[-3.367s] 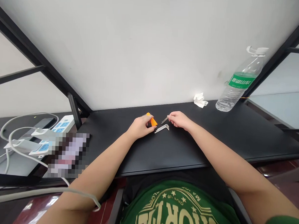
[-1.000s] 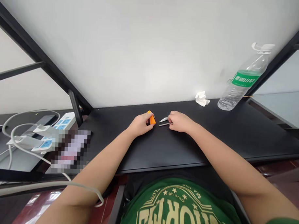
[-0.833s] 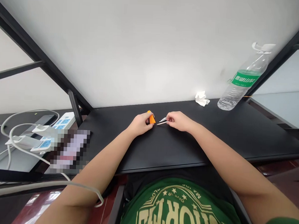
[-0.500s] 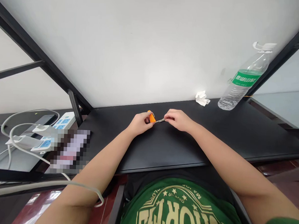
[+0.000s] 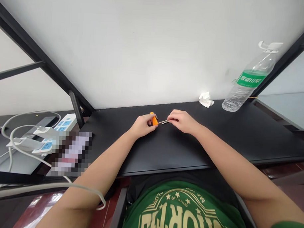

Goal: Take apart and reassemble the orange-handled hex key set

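Above the black tabletop (image 5: 165, 151), my left hand (image 5: 142, 126) pinches a small orange piece (image 5: 154, 120) between thumb and fingers. Its exact kind is too small to tell, and the fingers cover part of it. A thin greyish, metal-looking strip (image 5: 163, 122) spans the short gap from the orange piece to my right hand (image 5: 181, 120). The right thumb and fingertips are closed on the strip's other end, which they hide. Whether the strip is joined to the orange piece or only touches it, I cannot tell.
A crumpled white tissue (image 5: 206, 100) and a large clear bottle (image 5: 251, 79) with a green label stand near the wall. On the left lie a power strip (image 5: 63, 124), a blurred-out flat object (image 5: 74, 151) and white cables (image 5: 26, 153); one crosses my left forearm.
My right hand has shifted very slightly up and right, and a little more of the thin strip shows between the hands. My left hand has hardly moved.
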`<state>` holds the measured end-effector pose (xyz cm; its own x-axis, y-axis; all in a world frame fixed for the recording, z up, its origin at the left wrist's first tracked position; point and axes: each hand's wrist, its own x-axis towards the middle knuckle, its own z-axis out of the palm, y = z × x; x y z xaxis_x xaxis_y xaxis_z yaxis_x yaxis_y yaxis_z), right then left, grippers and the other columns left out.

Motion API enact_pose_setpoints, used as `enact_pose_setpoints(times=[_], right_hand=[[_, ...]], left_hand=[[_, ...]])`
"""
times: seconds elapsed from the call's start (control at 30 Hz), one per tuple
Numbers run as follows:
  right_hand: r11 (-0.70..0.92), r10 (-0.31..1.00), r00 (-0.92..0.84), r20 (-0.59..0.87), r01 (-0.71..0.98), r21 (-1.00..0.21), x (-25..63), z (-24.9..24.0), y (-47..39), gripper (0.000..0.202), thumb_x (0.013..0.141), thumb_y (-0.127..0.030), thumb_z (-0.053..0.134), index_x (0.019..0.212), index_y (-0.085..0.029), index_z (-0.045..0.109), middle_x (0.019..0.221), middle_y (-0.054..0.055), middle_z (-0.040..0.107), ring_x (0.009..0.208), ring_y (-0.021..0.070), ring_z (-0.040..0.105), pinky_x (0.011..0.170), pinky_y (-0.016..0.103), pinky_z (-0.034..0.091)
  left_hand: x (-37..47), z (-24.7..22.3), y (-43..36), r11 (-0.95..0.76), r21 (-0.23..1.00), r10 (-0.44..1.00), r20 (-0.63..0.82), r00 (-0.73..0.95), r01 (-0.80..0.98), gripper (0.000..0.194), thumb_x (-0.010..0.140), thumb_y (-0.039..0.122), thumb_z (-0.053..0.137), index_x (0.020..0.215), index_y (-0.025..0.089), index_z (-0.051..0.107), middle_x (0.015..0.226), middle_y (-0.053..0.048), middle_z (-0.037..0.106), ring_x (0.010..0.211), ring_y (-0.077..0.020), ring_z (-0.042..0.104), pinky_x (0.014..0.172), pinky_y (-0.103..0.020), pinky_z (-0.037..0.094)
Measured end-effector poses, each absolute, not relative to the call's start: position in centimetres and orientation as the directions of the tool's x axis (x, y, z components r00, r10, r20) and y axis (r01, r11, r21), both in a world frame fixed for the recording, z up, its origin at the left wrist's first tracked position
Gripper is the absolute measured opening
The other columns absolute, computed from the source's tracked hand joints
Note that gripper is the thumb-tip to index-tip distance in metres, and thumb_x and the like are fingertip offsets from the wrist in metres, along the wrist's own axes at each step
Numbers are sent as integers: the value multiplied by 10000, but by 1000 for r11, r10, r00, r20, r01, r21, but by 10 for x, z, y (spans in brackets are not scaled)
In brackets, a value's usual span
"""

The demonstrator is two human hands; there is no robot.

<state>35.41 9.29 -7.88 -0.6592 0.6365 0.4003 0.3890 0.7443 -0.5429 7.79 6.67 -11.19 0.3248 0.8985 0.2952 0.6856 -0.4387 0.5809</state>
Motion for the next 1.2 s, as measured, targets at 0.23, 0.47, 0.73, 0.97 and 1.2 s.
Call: enact_pose_setpoints(times=[0.23,0.47,0.73,0.97,1.2], right_hand=[[733,645,-671,367,407,-544,358,-78,93,216,1010,-203,568,940,-207,773,996,74,685,831,184,632,781,333,500],[603,728,-642,241,430,-672,350,-72,86,137,954,-185,642,890,-204,761,942,52,701,771,159,626,737,317,499],[-53,823,-534,-195,269,-962,313,-94,75,243,965,-419,691,895,-215,580,719,14,683,594,154,632,556,277,516],[524,843,-530,91,773,-356,348,-87,94,151,1015,-249,608,1024,-206,752,1137,87,661,917,187,658,782,298,479],[578,808,-589,20,787,-214,352,-90,99,165,1002,-186,585,1072,-186,735,1133,109,664,884,215,647,742,327,456]], left_hand=[[78,-112,65,-473,567,881,299,367,674,424,803,374,774,1194,214,741,808,9,687,704,-142,616,733,-279,546],[81,-113,64,-503,529,864,330,380,683,428,810,392,788,1192,209,734,819,3,698,712,-152,634,730,-292,555],[94,-112,58,-643,320,748,458,481,695,323,875,326,706,1176,212,682,1013,-64,761,886,-219,695,866,-373,578],[87,-112,60,-546,351,826,376,419,761,402,865,320,710,1251,221,658,973,-46,736,826,-197,682,800,-333,579],[84,-113,63,-523,375,849,313,426,766,420,862,309,674,1275,233,655,871,-17,693,802,-192,659,761,-316,557]])
